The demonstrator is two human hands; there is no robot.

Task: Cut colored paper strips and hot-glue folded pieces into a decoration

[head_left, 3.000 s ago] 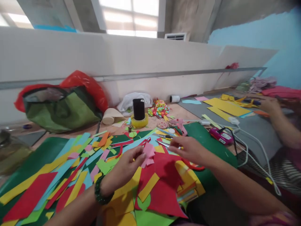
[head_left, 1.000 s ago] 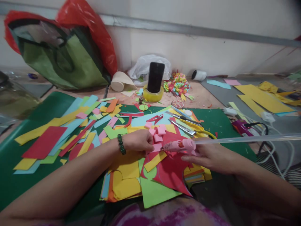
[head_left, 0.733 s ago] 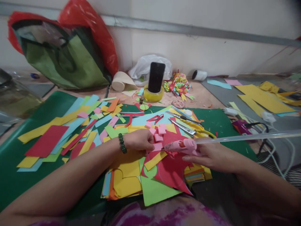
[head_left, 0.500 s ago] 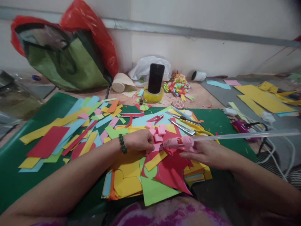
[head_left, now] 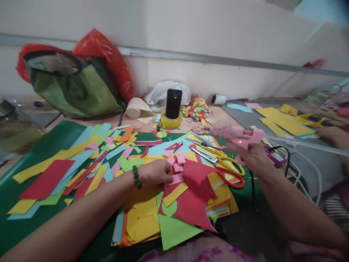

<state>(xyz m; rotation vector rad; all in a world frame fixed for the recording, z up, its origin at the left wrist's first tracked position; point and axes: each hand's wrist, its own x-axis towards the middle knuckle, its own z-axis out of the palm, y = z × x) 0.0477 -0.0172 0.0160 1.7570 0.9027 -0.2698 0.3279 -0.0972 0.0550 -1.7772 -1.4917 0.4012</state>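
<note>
With fingers pinched, my left hand [head_left: 159,173] holds the end of a small pink paper strip [head_left: 178,178]. Several folded pink paper pieces [head_left: 178,167] lie just beyond those fingertips. My right hand [head_left: 253,158] grips a pink hot glue gun [head_left: 247,136] by its handle, raised to the right of the scissors. Its nozzle points left, a red light glows on its side, and a clear glue stick [head_left: 300,142] sticks out of its back. Beneath my left hand are a cut red sheet [head_left: 195,194], a yellow strip [head_left: 175,194] and stacked yellow sheets [head_left: 143,222].
Scissors with orange and yellow handles [head_left: 231,178] and a craft knife [head_left: 208,145] lie beyond the red sheet. Paper strips [head_left: 49,178] cover the green mat's left. A phone [head_left: 173,103] stands in a tape roll [head_left: 171,120]. Another person's hand [head_left: 334,134] shows at far right.
My right hand has lifted the glue gun away from the pink strip, up and to the right, uncovering the scissors. My left hand keeps its pinch. The whole view has shifted slightly.
</note>
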